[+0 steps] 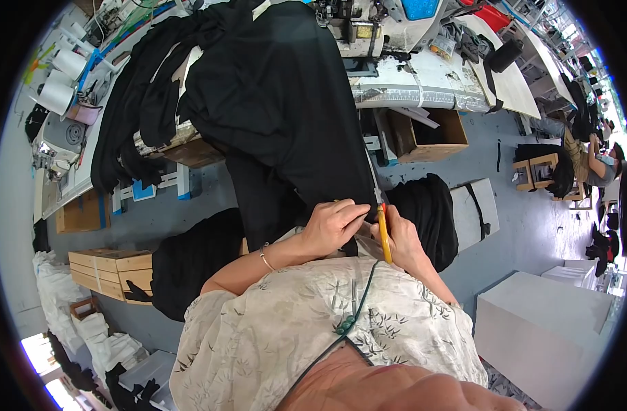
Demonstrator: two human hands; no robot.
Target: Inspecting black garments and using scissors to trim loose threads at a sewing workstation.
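Note:
Black fabric [303, 103] hangs from the sewing table over my lap. My left hand [336, 226] pinches the lower edge of this fabric, its fingers bent towards my right hand. Scissors with yellow handles [384, 234] are held in my right hand [403, 236], their blades pointing away from me along the fabric's right edge. Whether the blades are parted cannot be made out. A sewing machine [365, 25] stands on the table beyond the fabric, to the right.
Bundled black fabric [426, 221] lies on a bench at my right, more [195, 267] over a wooden crate [110, 272] at my left. An open box [431, 136] sits under the table edge [421, 97]. Thread cones [57, 92] stand far left. A co-worker [598, 164] sits far right.

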